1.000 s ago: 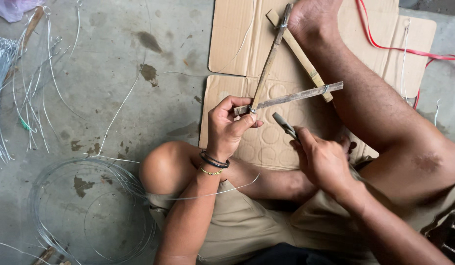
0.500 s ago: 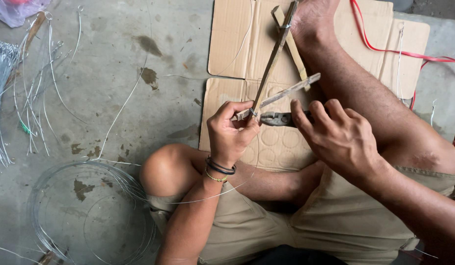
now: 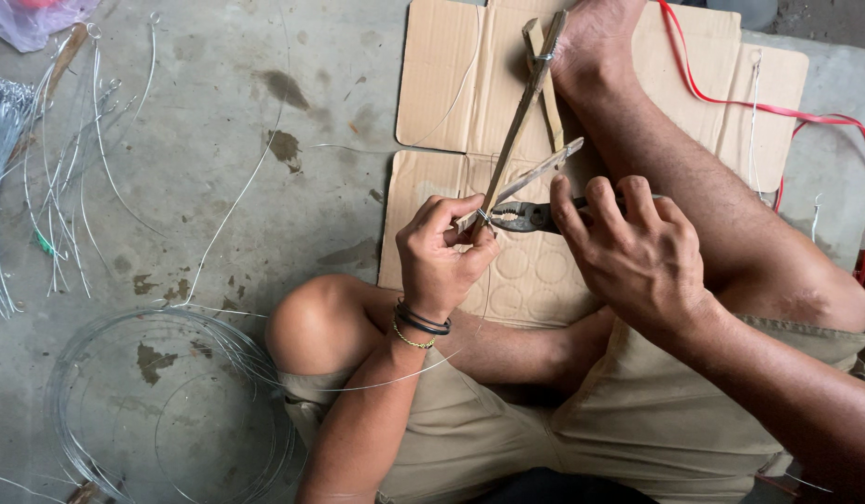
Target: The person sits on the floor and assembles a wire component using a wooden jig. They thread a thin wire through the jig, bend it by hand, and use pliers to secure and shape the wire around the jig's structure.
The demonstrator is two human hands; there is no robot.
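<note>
Two thin bamboo strips [image 3: 521, 121] cross just above the person's lap, over a flattened sheet of cardboard [image 3: 451, 84] laid on the concrete floor [image 3: 218, 140]. The longer strip runs up and away to the far foot [image 3: 596, 37], which rests on its upper end; the shorter one slants across it to the right. At the crossing, near the strips' lower ends, the left hand [image 3: 442, 257] is closed around the joint, thumb and forefinger pinching it. The nose of a pair of pliers [image 3: 526, 217] meets that same spot from the right. The right hand [image 3: 638, 252] is wrapped around the pliers' handles, fingers curled over the top (whether the pliers' tip is biting on wire is too small to tell).

A thin wire [image 3: 376, 378] trails from under the left wrist across the knee. The left wrist wears dark bands [image 3: 421, 322] and a bead bracelet.

Farther out, a large coil of wire [image 3: 161, 401] lies on the floor at lower left, loose cut wires [image 3: 68, 177] are scattered at upper left, and a red strap [image 3: 778, 112] loops along the cardboard's right edge.
</note>
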